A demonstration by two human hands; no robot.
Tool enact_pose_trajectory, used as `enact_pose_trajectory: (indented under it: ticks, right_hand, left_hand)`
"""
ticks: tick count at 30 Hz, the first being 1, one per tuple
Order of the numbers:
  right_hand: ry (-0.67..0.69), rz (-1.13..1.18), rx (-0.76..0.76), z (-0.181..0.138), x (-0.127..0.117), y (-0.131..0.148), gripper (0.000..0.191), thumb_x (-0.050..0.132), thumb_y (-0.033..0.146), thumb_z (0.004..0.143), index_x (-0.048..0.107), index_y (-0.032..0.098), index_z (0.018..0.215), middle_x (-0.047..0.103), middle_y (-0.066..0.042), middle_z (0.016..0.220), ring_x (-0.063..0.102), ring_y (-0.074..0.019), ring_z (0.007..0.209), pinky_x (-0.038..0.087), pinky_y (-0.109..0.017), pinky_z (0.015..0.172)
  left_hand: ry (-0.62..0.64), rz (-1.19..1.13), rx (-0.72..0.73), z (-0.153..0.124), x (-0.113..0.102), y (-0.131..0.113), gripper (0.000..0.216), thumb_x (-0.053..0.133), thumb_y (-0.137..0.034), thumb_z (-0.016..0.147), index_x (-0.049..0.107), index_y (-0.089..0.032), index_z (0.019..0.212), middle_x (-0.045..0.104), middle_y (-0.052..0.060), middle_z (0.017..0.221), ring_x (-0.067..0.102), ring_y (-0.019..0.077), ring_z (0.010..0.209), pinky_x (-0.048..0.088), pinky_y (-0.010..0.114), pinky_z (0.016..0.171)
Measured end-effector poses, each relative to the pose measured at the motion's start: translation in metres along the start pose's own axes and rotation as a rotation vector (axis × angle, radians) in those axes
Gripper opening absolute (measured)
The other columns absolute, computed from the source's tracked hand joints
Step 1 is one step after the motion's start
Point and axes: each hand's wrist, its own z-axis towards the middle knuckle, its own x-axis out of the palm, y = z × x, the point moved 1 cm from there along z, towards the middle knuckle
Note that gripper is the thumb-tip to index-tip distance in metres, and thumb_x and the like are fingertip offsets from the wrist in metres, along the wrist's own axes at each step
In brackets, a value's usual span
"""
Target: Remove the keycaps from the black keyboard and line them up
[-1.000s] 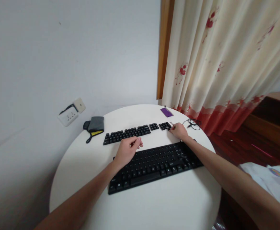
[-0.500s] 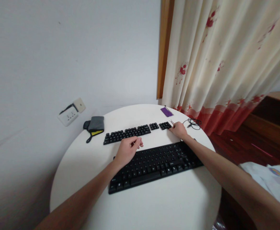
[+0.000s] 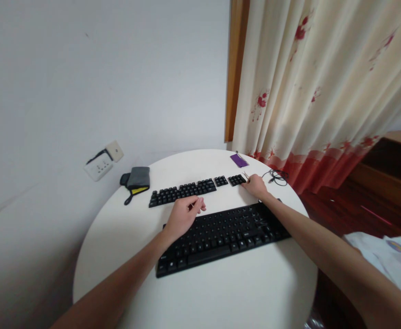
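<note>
A black keyboard [image 3: 217, 237] lies on the white round table, many of its upper keys stripped of their caps. Beyond it, loose black keycaps stand in blocks: a long group [image 3: 183, 189], a small group [image 3: 221, 181] and a number-pad group [image 3: 236, 180]. My right hand [image 3: 256, 186] rests at the right edge of the number-pad group, fingers pinched on tweezers [image 3: 246, 175], whose thin metal prongs point up and left. Over the keyboard's upper left edge is my left hand [image 3: 184, 214], its fingers curled together; whatever they may hold is hidden.
The white table [image 3: 207, 297] stands against a wall with a socket [image 3: 99, 166]. A grey cloth [image 3: 139, 178] with a yellow edge lies at the left, a purple card-like piece [image 3: 239, 160] at the back. A coiled black cable [image 3: 277, 177] lies at the right, near the curtain [image 3: 310, 119].
The view has shifted very slightly. Both hands stay in nearly the same places, and the keycaps and keyboard have not visibly moved.
</note>
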Motion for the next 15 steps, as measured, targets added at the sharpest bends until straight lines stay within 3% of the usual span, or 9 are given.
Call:
enact_pose_trajectory:
  ticks: [7, 15]
  right_hand:
    - [0.012, 0.0, -0.012, -0.005, -0.003, 0.004, 0.028, 0.068, 0.036, 0.075, 0.071, 0.01, 0.085, 0.072, -0.018, 0.088, 0.069, -0.0243, 0.083, 0.046, -0.025, 0.064]
    - [0.041, -0.003, 0.001, -0.013, 0.002, 0.02, 0.04, 0.069, 0.045, 0.072, 0.07, 0.011, 0.092, 0.072, -0.019, 0.093, 0.069, -0.027, 0.086, 0.048, -0.027, 0.064]
  left_hand:
    - [-0.001, 0.004, 0.016, 0.0, 0.0, 0.0, 0.038, 0.045, -0.036, 0.094, 0.066, -0.017, 0.07, 0.069, 0.002, 0.069, 0.061, 0.0132, 0.061, 0.046, 0.023, 0.06]
    - [0.019, 0.025, 0.028, 0.0, 0.001, 0.004, 0.039, 0.044, -0.037, 0.095, 0.067, -0.017, 0.07, 0.07, 0.002, 0.07, 0.06, 0.0132, 0.061, 0.044, 0.023, 0.059]
